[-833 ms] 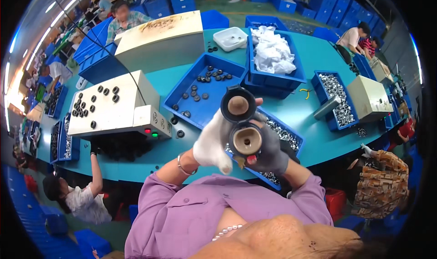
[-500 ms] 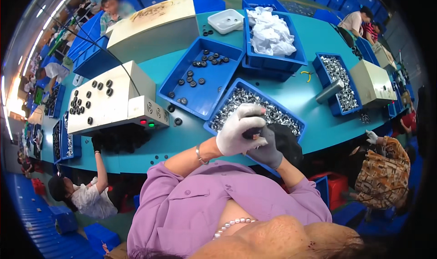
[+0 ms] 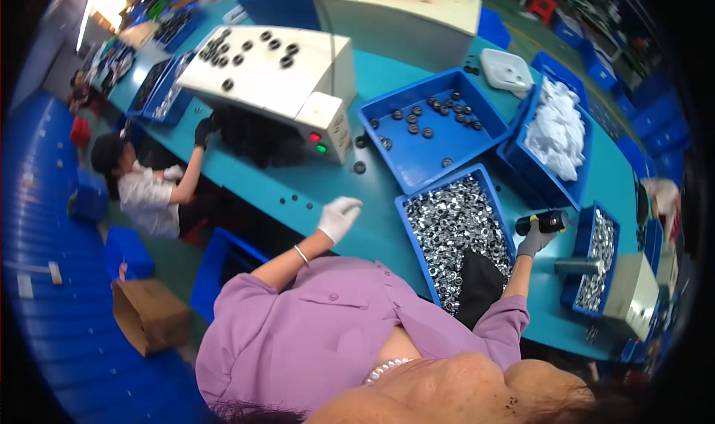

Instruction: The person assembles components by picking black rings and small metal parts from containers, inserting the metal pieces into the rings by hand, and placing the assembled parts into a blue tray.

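My left hand point(image 3: 340, 218), in a white glove, is near the table's front edge, apart from my right. Its fingers are stretched and slightly bent, and nothing shows in them. My right hand point(image 3: 533, 242), in a grey glove, is closed around a black cylindrical object point(image 3: 550, 221) with a bit of yellow at its side; its exact kind does not show. Between my hands is a blue bin point(image 3: 412, 239) full of small shiny metal rings point(image 3: 454, 230), with a black cloth point(image 3: 479, 284) over its near right corner.
Beyond stands a blue tray point(image 3: 406, 167) with scattered black round parts point(image 3: 427, 133). A cream machine point(image 3: 328, 59) with more black parts on top is to the left. White cloths point(image 3: 555, 130) fill a blue crate at right; a metal cylinder point(image 3: 578, 266) lies nearby. A co-worker point(image 3: 153, 189) sits at far left.
My hands, together around a dark object above the metal rings before, have separated: left toward the table's front edge, right to the bin's right side, gripping the black cylinder. The view has turned.
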